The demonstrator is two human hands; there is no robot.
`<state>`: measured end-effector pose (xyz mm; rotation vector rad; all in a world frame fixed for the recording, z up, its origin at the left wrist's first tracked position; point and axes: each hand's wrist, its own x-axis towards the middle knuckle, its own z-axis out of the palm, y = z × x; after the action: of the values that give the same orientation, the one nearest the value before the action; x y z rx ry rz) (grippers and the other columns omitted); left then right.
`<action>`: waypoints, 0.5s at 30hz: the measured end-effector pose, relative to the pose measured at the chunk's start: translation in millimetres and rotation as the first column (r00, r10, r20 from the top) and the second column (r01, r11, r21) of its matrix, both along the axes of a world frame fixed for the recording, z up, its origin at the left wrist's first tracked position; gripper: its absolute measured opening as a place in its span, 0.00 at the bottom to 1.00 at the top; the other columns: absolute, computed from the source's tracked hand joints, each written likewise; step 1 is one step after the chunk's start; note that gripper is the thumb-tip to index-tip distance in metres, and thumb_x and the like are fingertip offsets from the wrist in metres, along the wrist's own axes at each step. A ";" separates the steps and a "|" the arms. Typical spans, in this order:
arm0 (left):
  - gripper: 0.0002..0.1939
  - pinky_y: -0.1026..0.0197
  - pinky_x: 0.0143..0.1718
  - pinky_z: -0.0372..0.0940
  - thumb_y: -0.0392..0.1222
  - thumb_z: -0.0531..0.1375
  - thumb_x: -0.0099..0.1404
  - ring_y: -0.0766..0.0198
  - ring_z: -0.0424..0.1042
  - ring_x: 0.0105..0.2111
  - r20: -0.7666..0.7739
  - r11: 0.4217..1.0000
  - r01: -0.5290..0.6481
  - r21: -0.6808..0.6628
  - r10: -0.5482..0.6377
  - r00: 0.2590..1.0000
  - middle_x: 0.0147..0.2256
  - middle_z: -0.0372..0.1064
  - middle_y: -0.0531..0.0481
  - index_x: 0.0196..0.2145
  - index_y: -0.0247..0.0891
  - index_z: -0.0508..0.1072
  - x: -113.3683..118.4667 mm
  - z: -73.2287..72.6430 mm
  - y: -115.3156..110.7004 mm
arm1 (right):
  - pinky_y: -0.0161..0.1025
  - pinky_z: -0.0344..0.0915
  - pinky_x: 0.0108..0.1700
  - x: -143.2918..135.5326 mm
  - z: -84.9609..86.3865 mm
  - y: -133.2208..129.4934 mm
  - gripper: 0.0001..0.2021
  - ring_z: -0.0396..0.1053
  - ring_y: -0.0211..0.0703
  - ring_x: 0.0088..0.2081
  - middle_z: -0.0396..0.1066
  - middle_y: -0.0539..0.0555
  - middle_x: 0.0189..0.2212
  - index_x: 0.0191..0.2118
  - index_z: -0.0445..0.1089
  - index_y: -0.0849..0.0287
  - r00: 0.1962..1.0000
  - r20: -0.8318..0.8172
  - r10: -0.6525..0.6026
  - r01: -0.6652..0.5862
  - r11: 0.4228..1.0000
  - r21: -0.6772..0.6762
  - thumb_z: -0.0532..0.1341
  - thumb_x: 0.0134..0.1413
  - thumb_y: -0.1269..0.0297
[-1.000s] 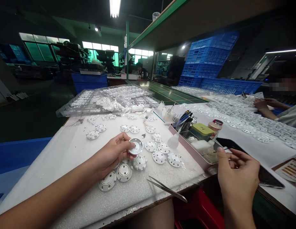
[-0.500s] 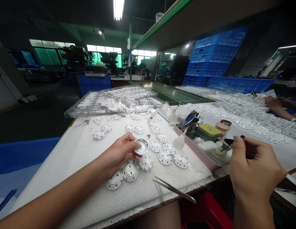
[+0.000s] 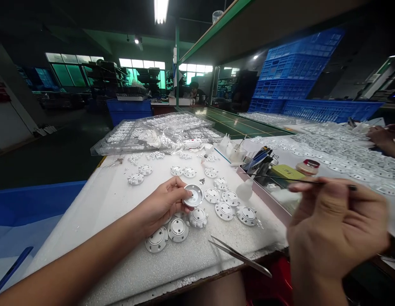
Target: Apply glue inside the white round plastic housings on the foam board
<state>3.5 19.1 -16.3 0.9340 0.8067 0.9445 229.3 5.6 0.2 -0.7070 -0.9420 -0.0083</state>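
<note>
My left hand pinches a round white metal part by its rim, with the hollow side facing up and the thumb inside. Several more of these round parts, notched at the edge and lying dome up, surround it, such as the white part below my wrist. My right hand, smeared by motion, is closed on a thin black stick. The stick points left over the pink-edged tool box; its kind is unclear. A pair of metal tweezers lies at the table's front edge.
Pens, a yellow-green box and a red-capped jar stand at the right. A white squeeze bottle is beside the tool box. Clear trays of small white parts lie at the back. A co-worker's hand shows far right.
My right hand has drawn the stick up from the small jar in the tool box and turned it level, pointing left. My left hand holds the same part. The view has shifted slightly.
</note>
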 end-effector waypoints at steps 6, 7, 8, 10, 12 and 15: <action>0.11 0.67 0.26 0.64 0.32 0.60 0.60 0.70 0.69 0.25 0.001 1.000 0.012 0.009 -0.012 1.000 0.27 0.66 0.53 0.29 0.37 0.58 1.2 1.0 0.7 | 0.38 0.65 0.38 -42.5 -28.4 3.7 0.04 0.68 0.36 0.32 0.68 0.51 0.32 0.39 0.65 0.59 0.909 0.011 0.417 -0.411 0.899 -0.153 0.57 0.60 0.66; 0.11 0.67 0.26 0.64 0.32 0.60 0.60 0.70 0.69 0.24 0.002 1.000 0.012 0.012 -0.012 1.000 0.27 0.66 0.53 0.29 0.37 0.58 1.3 0.9 0.9 | 0.37 0.65 0.38 -44.6 -33.0 4.4 0.04 0.68 0.35 0.32 0.69 0.50 0.32 0.39 0.65 0.59 0.889 0.017 0.457 -0.447 0.877 -0.177 0.56 0.61 0.66; 0.11 0.68 0.26 0.64 0.32 0.60 0.60 0.71 0.69 0.24 0.001 1.000 0.013 0.013 -0.013 1.000 0.27 0.66 0.53 0.29 0.37 0.58 1.3 0.9 1.2 | 0.36 0.65 0.38 -46.0 -36.8 5.0 0.04 0.69 0.35 0.33 0.69 0.50 0.32 0.40 0.65 0.58 0.872 0.026 0.489 -0.474 0.856 -0.204 0.56 0.61 0.66; 0.11 0.68 0.26 0.64 0.32 0.59 0.60 0.71 0.69 0.24 -0.002 1.000 0.017 0.013 -0.017 1.000 0.27 0.66 0.53 0.29 0.37 0.58 0.9 1.0 1.5 | 0.35 0.65 0.39 -47.6 -41.7 5.5 0.04 0.69 0.34 0.34 0.69 0.50 0.33 0.41 0.64 0.57 0.848 0.062 0.526 -0.499 0.832 -0.242 0.55 0.62 0.66; 0.10 0.68 0.26 0.65 0.32 0.59 0.60 0.70 0.69 0.24 -0.002 1.000 0.025 0.013 -0.025 1.000 0.27 0.66 0.52 0.29 0.37 0.58 0.2 1.1 1.8 | 0.34 0.65 0.39 -48.2 -43.2 5.2 0.04 0.69 0.34 0.35 0.70 0.50 0.33 0.42 0.64 0.57 0.845 0.107 0.525 -0.486 0.834 -0.260 0.54 0.63 0.67; 0.10 0.68 0.26 0.65 0.32 0.59 0.60 0.71 0.69 0.24 0.006 1.000 0.027 0.015 -0.027 1.000 0.27 0.67 0.52 0.29 0.37 0.58 -0.4 1.0 2.0 | 0.33 0.65 0.40 -48.3 -42.2 4.6 0.04 0.70 0.33 0.35 0.70 0.50 0.32 0.42 0.64 0.58 0.861 0.157 0.484 -0.436 0.860 -0.265 0.54 0.63 0.67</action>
<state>3.1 21.2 -15.3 0.9522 0.7813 0.9305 181.0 10.2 -42.0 -0.6750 -1.3247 0.4618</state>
